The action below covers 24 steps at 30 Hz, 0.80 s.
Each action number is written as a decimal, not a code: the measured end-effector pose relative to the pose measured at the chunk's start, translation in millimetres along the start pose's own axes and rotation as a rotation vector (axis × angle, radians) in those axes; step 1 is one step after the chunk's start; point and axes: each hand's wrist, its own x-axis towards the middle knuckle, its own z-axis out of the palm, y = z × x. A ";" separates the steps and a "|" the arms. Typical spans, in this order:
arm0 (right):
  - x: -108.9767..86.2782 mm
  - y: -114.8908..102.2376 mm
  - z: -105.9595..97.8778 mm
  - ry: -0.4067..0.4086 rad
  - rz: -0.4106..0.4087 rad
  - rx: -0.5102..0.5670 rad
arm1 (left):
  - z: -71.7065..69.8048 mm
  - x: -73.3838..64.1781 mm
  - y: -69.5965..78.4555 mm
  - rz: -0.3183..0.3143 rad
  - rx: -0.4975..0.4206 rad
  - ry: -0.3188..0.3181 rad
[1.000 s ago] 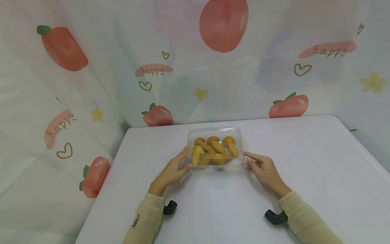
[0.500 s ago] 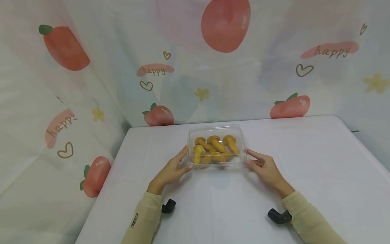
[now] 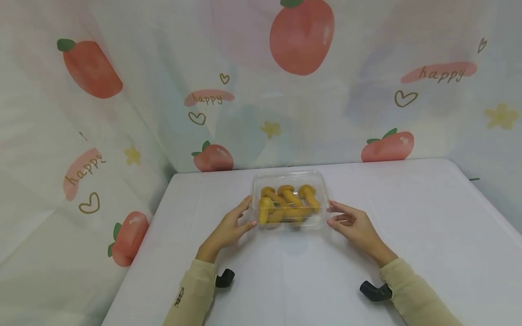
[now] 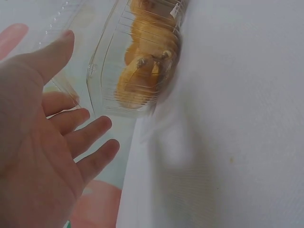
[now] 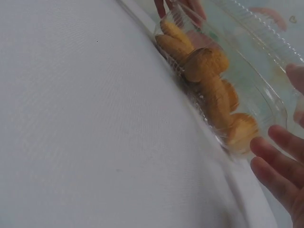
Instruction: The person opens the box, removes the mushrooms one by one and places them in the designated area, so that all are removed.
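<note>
A clear plastic clamshell box (image 3: 322, 181) stands near the far edge of the table, holding several yellow-brown mushrooms (image 3: 288, 194). At its left end is my left hand (image 3: 228, 231), thumb by the near corner and index finger farther back along the side. The left wrist view shows that hand's fingers (image 4: 90, 135) spread and fairly straight, with the thumb and index finger at the lid's rim. My right hand (image 3: 359, 228) is at the box's right end, thumb and index tips right at its edge. Its other fingers (image 5: 275, 161) are extended beside the box in the right wrist view.
A white cloth covers the table (image 3: 285, 280). Behind and to the left hangs a pale curtain (image 3: 244, 54) printed with red fruit and hearts. Black wrist mounts (image 3: 375, 291) jut inward from both sleeves.
The box's right end and my right hand have shifted slightly right, with the right forearm following. My left hand stays at the left end. The view has tipped up a little.
</note>
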 end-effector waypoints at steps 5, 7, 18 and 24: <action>0.2 1.1 1.3 0.024 -0.033 -0.022 | -2.6 -3.7 -0.6 0.023 -0.015 0.024; 0.6 1.6 1.4 0.030 -0.043 -0.029 | -3.4 -4.6 -0.8 0.031 -0.021 0.030; 3.4 4.4 3.6 0.091 -0.114 -0.129 | -6.9 -1.6 -1.1 0.049 -0.036 0.039; 5.8 5.6 1.3 0.133 -0.173 -0.232 | -6.9 2.0 -0.2 0.053 -0.031 0.047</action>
